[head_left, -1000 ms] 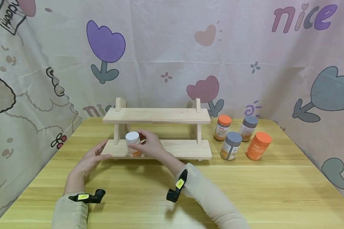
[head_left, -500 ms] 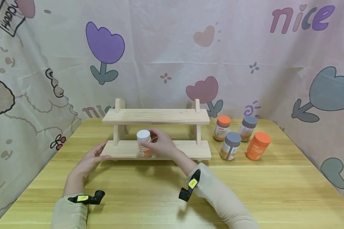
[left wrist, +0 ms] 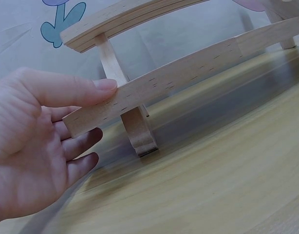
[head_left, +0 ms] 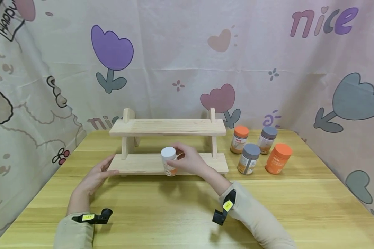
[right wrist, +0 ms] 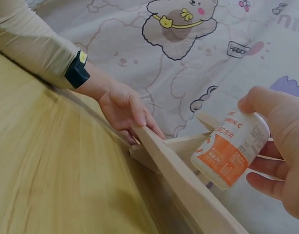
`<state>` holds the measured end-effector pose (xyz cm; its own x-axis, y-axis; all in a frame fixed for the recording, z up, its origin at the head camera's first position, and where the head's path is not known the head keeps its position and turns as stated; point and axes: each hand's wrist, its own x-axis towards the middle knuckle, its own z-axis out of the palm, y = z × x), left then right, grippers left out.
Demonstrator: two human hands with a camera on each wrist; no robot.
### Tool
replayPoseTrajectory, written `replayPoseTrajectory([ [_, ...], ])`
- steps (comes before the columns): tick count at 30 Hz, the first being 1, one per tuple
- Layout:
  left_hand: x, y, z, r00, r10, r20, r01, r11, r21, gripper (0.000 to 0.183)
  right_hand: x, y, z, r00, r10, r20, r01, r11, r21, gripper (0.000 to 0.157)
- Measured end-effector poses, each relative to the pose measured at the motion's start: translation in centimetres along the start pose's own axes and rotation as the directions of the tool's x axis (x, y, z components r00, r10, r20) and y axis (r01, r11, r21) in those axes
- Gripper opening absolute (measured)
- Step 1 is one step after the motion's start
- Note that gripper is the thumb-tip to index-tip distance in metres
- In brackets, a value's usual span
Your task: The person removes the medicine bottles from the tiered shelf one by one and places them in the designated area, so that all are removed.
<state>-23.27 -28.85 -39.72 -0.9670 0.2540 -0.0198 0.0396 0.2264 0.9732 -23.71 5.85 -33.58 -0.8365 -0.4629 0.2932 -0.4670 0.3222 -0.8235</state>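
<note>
My right hand [head_left: 190,159] holds a white vitamin C bottle [head_left: 169,169] with an orange-and-white label, thumb on the near side and fingers behind. In the head view, the bottle's base overlaps the front edge of the lower board of a two-tier wooden shelf [head_left: 140,163]. The right wrist view shows the bottle [right wrist: 232,148] close over that board, its label facing the camera. With my left hand [head_left: 95,176] I grip the shelf's left end. In the left wrist view, the thumb lies along the board's front edge [left wrist: 154,83], while the fingers curl behind its end.
Right of the shelf stand several more bottles: an orange-capped one [head_left: 239,140], two grey-capped ones [head_left: 248,159] and an all-orange one [head_left: 278,159]. The shelf's upper board [head_left: 168,127] overhangs the lower one. A printed cloth [head_left: 168,52] hangs behind the wooden table [head_left: 149,214].
My right hand has carried the bottle to the right along the lower board, and slightly toward the front edge lately. My left hand keeps its hold on the shelf end.
</note>
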Motion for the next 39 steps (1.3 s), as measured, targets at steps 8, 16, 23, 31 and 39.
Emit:
replayPoseTrajectory([
  [8, -0.2, 0.1, -0.1, 1.000, 0.001, 0.001, -0.001, 1.000, 0.022, 0.086, -2.2, 0.3, -1.9, 1.000, -0.027, 0.010, 0.027, 0.998, -0.049, 0.043],
  [16, -0.2, 0.3, -0.1, 1.000, -0.001, 0.000, 0.001, 1.000, 0.005, 0.086, -4.0, 1.4, -4.0, 0.999, -0.035, -0.015, 0.034, 0.999, -0.024, 0.040],
  [23, -0.3, 0.2, -0.1, 1.000, 0.007, -0.002, -0.007, 1.000, 0.016, 0.086, -5.6, 2.2, -6.0, 0.999, 0.014, -0.043, -0.015, 1.000, -0.011, 0.040],
  [31, -0.3, 0.3, 0.1, 1.000, -0.004, -0.006, 0.004, 1.000, 0.000, 0.086, -7.2, 2.9, -8.5, 0.991, 0.061, -0.122, -0.067, 0.997, -0.042, 0.043],
  [39, -0.3, 0.3, 0.1, 1.000, -0.003, -0.004, 0.003, 1.000, 0.015, 0.086, -8.3, 2.7, -11.2, 0.978, 0.027, -0.206, -0.044, 0.996, -0.082, 0.039],
])
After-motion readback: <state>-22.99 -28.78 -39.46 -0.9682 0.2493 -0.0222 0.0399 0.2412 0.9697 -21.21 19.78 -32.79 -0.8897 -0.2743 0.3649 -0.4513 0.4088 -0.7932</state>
